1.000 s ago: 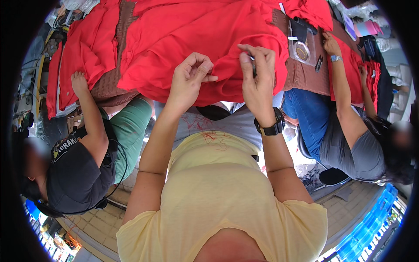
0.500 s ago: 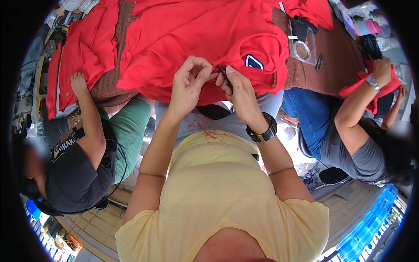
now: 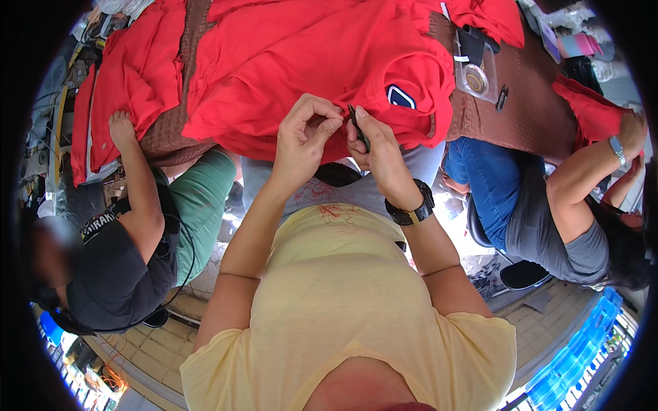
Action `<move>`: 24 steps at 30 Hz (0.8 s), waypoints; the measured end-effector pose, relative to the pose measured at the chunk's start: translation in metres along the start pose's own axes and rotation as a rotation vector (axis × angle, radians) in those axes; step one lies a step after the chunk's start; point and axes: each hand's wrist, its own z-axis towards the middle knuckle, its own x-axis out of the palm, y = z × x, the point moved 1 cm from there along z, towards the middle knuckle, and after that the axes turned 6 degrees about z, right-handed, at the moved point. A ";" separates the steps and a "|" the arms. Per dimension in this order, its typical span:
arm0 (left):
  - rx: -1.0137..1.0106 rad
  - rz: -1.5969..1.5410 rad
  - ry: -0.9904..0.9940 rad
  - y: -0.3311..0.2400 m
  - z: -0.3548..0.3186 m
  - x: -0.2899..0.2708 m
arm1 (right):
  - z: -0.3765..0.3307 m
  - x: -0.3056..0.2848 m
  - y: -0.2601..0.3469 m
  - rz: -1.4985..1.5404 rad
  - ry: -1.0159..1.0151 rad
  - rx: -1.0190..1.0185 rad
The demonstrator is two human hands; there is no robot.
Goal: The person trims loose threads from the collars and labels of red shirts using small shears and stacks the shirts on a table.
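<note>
A red garment [image 3: 308, 61] with a dark blue, white-edged patch [image 3: 401, 97] is spread over the table edge and hangs toward my lap. My left hand [image 3: 305, 137] is closed in a pinch in front of it; what lies between the fingertips is too small to make out. Close beside it, my right hand [image 3: 378, 147] grips small dark thread snips [image 3: 359, 130], their tips pointing up at the garment. Loose red threads [image 3: 336, 211] lie on my shirt and lap.
A brown cloth [image 3: 514, 89] covers the table. On it sit a clear plastic box [image 3: 475, 79] and a small dark tool [image 3: 502, 97]. A person on the left touches red fabric [image 3: 140, 89]; another on the right lifts a red piece [image 3: 589, 113].
My left hand has shifted slightly right and down, its fingers drawn closer together. The snips have tilted a little. The person on the right has moved their red piece outward.
</note>
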 end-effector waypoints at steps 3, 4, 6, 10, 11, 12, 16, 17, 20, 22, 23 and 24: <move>0.013 0.025 0.005 0.003 0.000 -0.002 | 0.003 0.000 -0.001 0.008 0.026 -0.016; -0.015 -0.030 -0.010 0.004 -0.001 -0.001 | 0.003 -0.002 -0.001 0.001 0.059 -0.026; -0.071 -0.137 -0.044 0.005 0.000 0.000 | 0.003 -0.006 0.000 -0.012 0.129 -0.046; -0.119 -0.102 -0.058 -0.002 0.000 0.002 | 0.001 -0.005 0.002 0.006 0.091 -0.048; -0.111 -0.086 -0.060 -0.001 0.000 0.002 | 0.000 -0.005 0.003 0.011 0.072 -0.038; -0.103 -0.069 -0.062 0.000 0.001 0.001 | -0.001 -0.004 0.004 0.016 0.054 -0.027; -0.112 0.007 -0.090 0.001 0.003 -0.002 | -0.004 -0.005 0.004 -0.019 0.023 -0.057; -0.060 0.071 -0.089 0.001 0.004 -0.003 | -0.004 -0.007 0.002 -0.018 0.022 -0.075; -0.073 0.024 -0.118 0.004 0.004 -0.007 | -0.007 -0.006 0.007 -0.193 -0.065 -0.326; -0.118 -0.029 -0.132 0.004 0.003 -0.013 | -0.009 0.003 0.019 -0.450 -0.169 -0.636; -0.131 -0.030 -0.125 0.002 0.004 -0.017 | -0.010 0.009 0.029 -0.621 -0.238 -0.829; -0.145 -0.030 -0.118 0.000 0.005 -0.020 | -0.005 0.008 0.032 -0.705 -0.223 -0.898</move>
